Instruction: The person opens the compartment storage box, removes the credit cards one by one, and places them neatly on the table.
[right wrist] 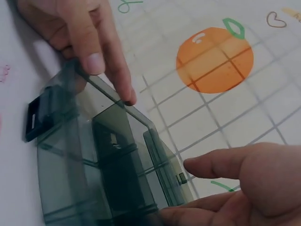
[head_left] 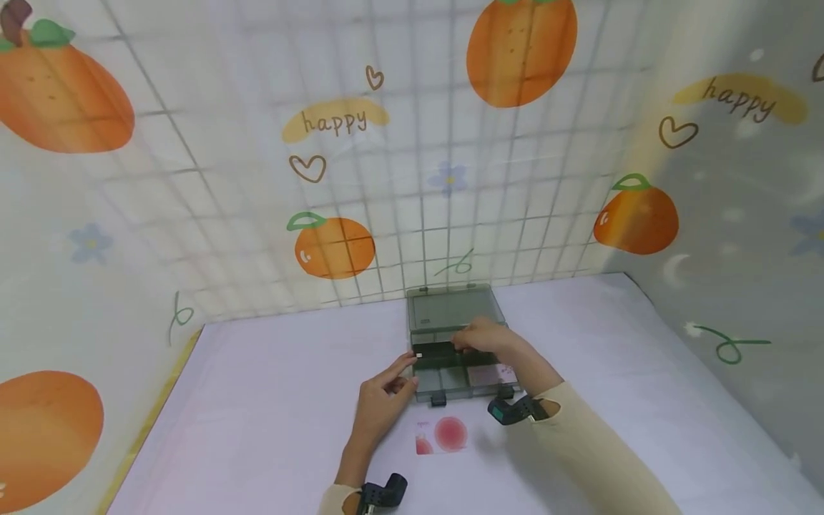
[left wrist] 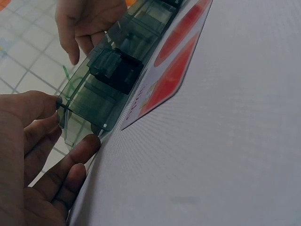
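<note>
A translucent green compartment box (head_left: 443, 393) lies with its lid (head_left: 453, 309) tipped back. My left hand (head_left: 385, 404) holds the box's front left corner; in the left wrist view its fingers (left wrist: 87, 148) are at the rim and near the base. My right hand (head_left: 489, 337) reaches over the box, its fingertips at a flat black piece (head_left: 434, 350) lying across the middle compartments. In the right wrist view the right thumb (right wrist: 211, 165) is extended and apart from the other fingers, whose tips are hidden behind the box. Whether they pinch the piece is not visible.
A pink card (head_left: 483, 375) lies in the box's front right compartment. On the white table (head_left: 283, 400), just in front of the box, is another card (head_left: 441, 435) with red circles. Two dark latches (head_left: 438, 399) stick out at the front. A patterned curtain (head_left: 412, 143) hangs behind.
</note>
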Demonstrator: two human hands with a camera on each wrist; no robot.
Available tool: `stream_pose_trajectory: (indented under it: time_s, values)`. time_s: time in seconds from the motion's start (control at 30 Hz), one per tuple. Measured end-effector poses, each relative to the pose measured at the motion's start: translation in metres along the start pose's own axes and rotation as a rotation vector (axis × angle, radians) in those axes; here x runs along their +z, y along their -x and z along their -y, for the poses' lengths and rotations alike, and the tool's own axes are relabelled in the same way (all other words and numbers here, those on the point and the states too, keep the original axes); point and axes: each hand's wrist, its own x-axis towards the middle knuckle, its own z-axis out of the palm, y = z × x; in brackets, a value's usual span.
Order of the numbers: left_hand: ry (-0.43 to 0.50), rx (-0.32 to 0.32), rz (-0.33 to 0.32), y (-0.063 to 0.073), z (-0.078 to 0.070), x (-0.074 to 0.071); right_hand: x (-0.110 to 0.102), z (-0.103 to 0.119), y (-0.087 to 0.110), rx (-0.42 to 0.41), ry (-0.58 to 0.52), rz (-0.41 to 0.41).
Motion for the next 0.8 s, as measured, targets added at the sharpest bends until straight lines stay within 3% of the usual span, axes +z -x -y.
stream_pose_trajectory:
  time_s: [0.23, 0.6, 0.8]
  values:
    - [-0.012, -0.023, 0.023, -0.001, 0.000, -0.002, -0.004, -0.001, -0.001, 0.008, -0.123, 0.013]
    - [0.012, -0.001, 0.000, 0.000, -0.001, 0.000, 0.000, -0.001, 0.008, 0.013, -0.111, -0.087]
    - [-0.011, -0.018, 0.025, 0.000, 0.001, -0.001, 0.000, -0.003, 0.010, -0.012, -0.111, -0.105]
